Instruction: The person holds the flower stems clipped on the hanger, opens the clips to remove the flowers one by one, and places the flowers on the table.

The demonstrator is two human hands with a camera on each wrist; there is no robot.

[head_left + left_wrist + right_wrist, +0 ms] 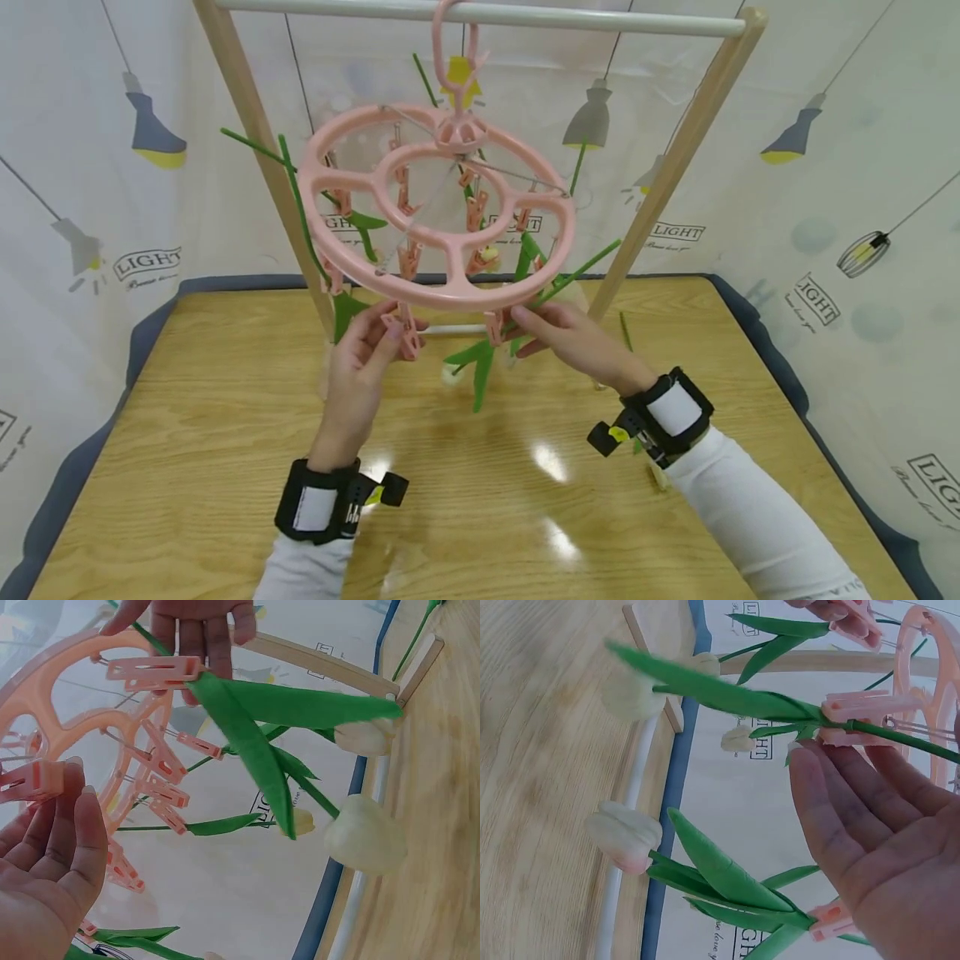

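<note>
A round pink hanger (450,293) hangs by its hook, with several pink clothespins dangling below. At its front left my left hand (356,375) pinches an unloaded clothespin (34,781) between thumb and fingers. My right hand (573,337) is at the front right, its extended fingertips touching another clothespin (862,712). That clothespin grips the green stem of an artificial tulip, which hangs head down with a white bloom (365,834) and long green leaves (480,367). Another tulip (626,834), pale with a pink tinge, hangs from a clothespin beside the right hand.
A white rod (600,18) between two wooden posts (667,167) carries the hanger. Other tulip stems (296,200) stick out around the ring. On the wooden table (225,467), a loose tulip (658,477) lies partly hidden by the right forearm. A lamp-print curtain (862,167) stands behind.
</note>
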